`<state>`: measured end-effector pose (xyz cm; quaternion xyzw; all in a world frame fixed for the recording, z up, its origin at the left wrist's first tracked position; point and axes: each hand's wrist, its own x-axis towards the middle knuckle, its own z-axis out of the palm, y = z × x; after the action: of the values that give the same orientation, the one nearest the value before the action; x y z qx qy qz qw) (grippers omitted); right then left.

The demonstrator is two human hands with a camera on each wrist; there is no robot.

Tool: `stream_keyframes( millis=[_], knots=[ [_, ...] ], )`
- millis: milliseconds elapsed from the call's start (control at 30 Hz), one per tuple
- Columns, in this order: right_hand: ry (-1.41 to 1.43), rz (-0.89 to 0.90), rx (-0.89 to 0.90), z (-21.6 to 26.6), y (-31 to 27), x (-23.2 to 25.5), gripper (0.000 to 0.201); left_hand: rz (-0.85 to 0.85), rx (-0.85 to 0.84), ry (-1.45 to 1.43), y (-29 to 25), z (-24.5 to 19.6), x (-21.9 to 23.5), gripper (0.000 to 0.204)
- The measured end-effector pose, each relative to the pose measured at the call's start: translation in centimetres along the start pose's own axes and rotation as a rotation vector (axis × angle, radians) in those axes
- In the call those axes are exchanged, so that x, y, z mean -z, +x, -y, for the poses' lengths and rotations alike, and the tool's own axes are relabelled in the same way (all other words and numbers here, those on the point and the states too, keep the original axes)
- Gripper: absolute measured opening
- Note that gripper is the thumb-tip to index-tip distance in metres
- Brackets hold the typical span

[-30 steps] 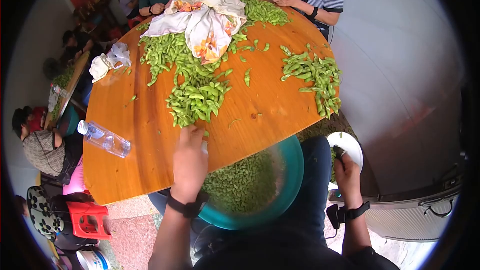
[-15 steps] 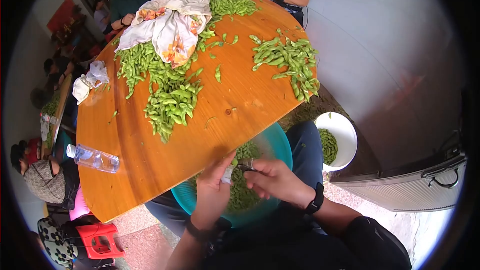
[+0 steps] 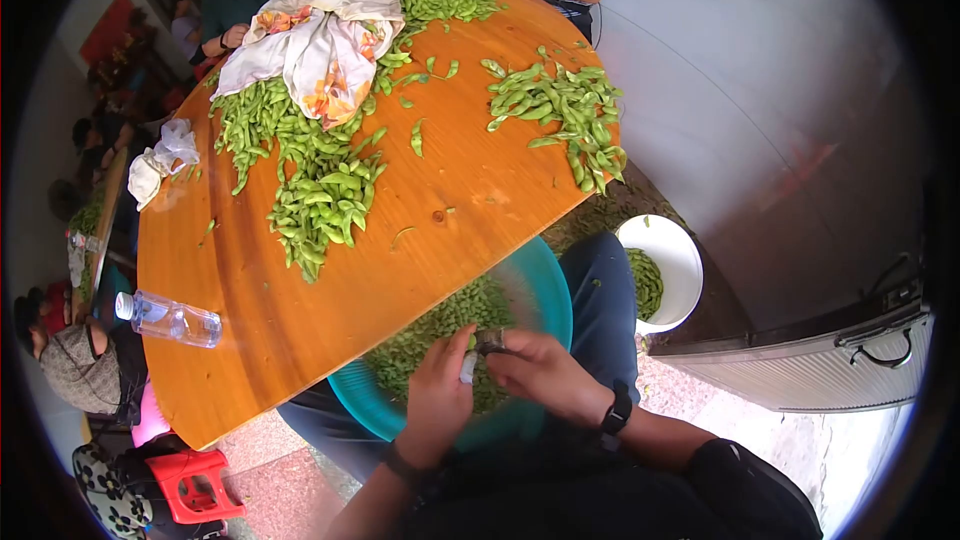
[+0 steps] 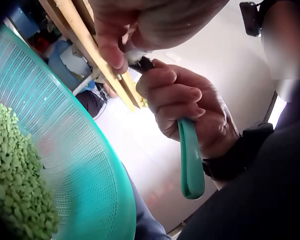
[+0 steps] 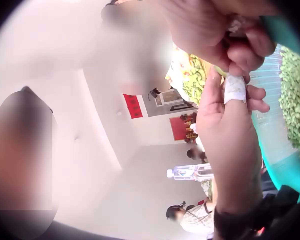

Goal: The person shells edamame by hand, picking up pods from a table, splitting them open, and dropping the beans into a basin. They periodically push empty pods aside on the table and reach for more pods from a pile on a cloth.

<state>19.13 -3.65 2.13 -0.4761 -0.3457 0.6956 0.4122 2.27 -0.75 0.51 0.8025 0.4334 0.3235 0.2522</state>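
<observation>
Over the teal mesh basket (image 3: 558, 290), my two hands meet. My left hand (image 3: 438, 395), its thumb wrapped in white tape (image 5: 235, 90), pinches a green soybean pod (image 3: 472, 342), mostly covered by fingers. Curled round a tool with a teal handle (image 4: 191, 160), my right hand (image 3: 560, 378) brings the tool's dark end up to the left fingertips. The handle hangs below the right fist in the left wrist view; what kind of tool it is I cannot tell. Shelled green beans (image 4: 15, 170) fill the basket's bottom.
On the wooden table (image 3: 430, 260) lie heaps of pods (image 3: 325, 205), a flowered cloth (image 3: 335, 60) and a water bottle (image 3: 175, 320). A white bucket (image 3: 685, 275) with pods stands right of my knee. A red stool (image 3: 195, 487) is at left; people sit around.
My left hand came back from the pod heap at the table edge to above the basket. My right hand moved from the white bucket to meet it. The view turned right.
</observation>
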Motion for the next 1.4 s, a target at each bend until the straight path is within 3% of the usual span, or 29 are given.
stream_keyframes(
  millis=[100, 167, 267, 333, 500, 567, 600, 667, 833, 900, 1033, 1233, 1300, 1367, 1400],
  knots=[
    [0.069, 0.0, -0.023, -0.1, 0.2, -0.3, 0.014, -0.006, 0.032, -0.037, -0.3, 0.3, -0.5, 0.045],
    [0.205, -0.045, -0.156, 0.1, 0.3, -0.5, 0.012, -0.011, 0.046, -0.05, -0.4, 0.4, -0.7, 0.045],
    [0.237, 0.0, -0.151, -1.2, 0.8, 0.1, 0.008, -0.019, 0.118, -0.192, -0.5, 0.8, -0.9, 0.044],
    [0.238, 0.0, -0.176, -1.2, 0.9, 0.4, 0.009, 0.07, 0.384, -0.521, -0.9, 1.4, -0.6, 0.042],
    [0.123, -0.024, -0.177, -0.9, 1.0, 0.4, 0.014, 0.133, 0.567, -0.789, 0.1, 2.2, -0.3, 0.029],
    [-0.282, 0.003, 0.245, -1.6, 1.2, 0.3, 0.01, 0.148, 0.661, -0.953, 0.2, 2.2, -0.1, 0.026],
    [-0.285, 0.012, 0.244, -1.7, 1.2, 0.1, 0.01, 0.142, 0.718, -0.997, 0.4, 1.8, 0.0, 0.024],
    [-0.432, 0.004, 0.441, -1.9, 1.1, -0.3, 0.013, 0.123, 0.732, -1.056, 0.3, 1.9, 0.1, 0.023],
    [-0.358, -0.033, 0.363, -0.9, 0.7, -1.2, 0.013, 0.089, 0.763, -1.215, 0.0, 2.7, -0.3, 0.018],
    [-0.328, -0.042, 0.322, -1.4, 1.0, -0.9, 0.013, 0.153, 0.774, -1.255, -0.1, 3.5, -0.8, 0.021],
    [-0.36, -0.071, 0.379, -2.5, 1.4, -0.5, 0.01, 0.164, 0.745, -1.28, -0.3, 2.8, -0.5, 0.025],
    [-0.322, -0.209, 0.367, -2.0, 0.5, -0.4, 0.014, 0.316, 0.668, -1.03, -0.7, 3.3, 0.2, 0.028],
    [-0.303, -0.332, 0.438, -1.1, 0.0, 1.4, 0.019, 0.416, 0.363, -0.676, -0.8, 3.7, 0.5, 0.033],
    [-0.241, -0.525, 0.39, 0.3, -0.9, 4.5, 0.012, 0.382, 0.271, -0.526, -0.2, 2.3, 3.2, 0.032],
    [-0.299, -0.582, 0.425, -1.0, -1.0, 8.1, 0.009, 0.349, 0.117, -0.259, 0.0, 2.3, 4.5, 0.027]
  ],
)
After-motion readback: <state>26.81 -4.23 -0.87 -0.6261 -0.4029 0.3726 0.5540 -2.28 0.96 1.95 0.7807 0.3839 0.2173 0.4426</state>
